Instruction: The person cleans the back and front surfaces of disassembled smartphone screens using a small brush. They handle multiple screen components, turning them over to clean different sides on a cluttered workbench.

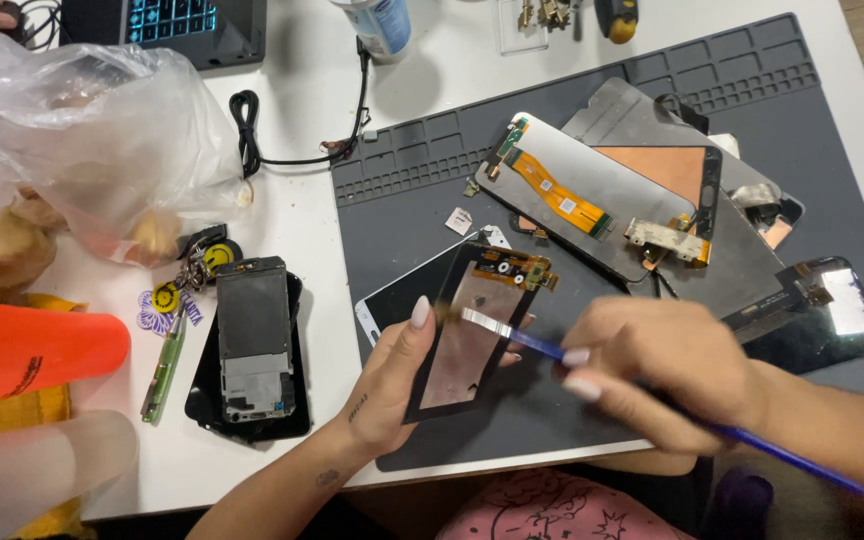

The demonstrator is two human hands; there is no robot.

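A phone screen panel point(472, 340), back side up, sits tilted at the front edge of the grey mat point(422, 190). The left hand point(392, 375) clasps its left edge, thumb up. The right hand point(667, 375) pinches a blue-handled brush point(542, 347), bristles on the panel. More screen panels point(602, 200) are piled toward the mat's far right corner

A phone repair workbench was shown. A grey silicone repair mat point(752, 90) with moulded parts compartments was laid over a white table point(292, 220), and several detached phone screens point(592, 185) with orange flex cables were piled on it. A stripped phone frame point(254, 340) was set beside the mat, and a backlit keyboard point(167, 20) was placed at the far edge.
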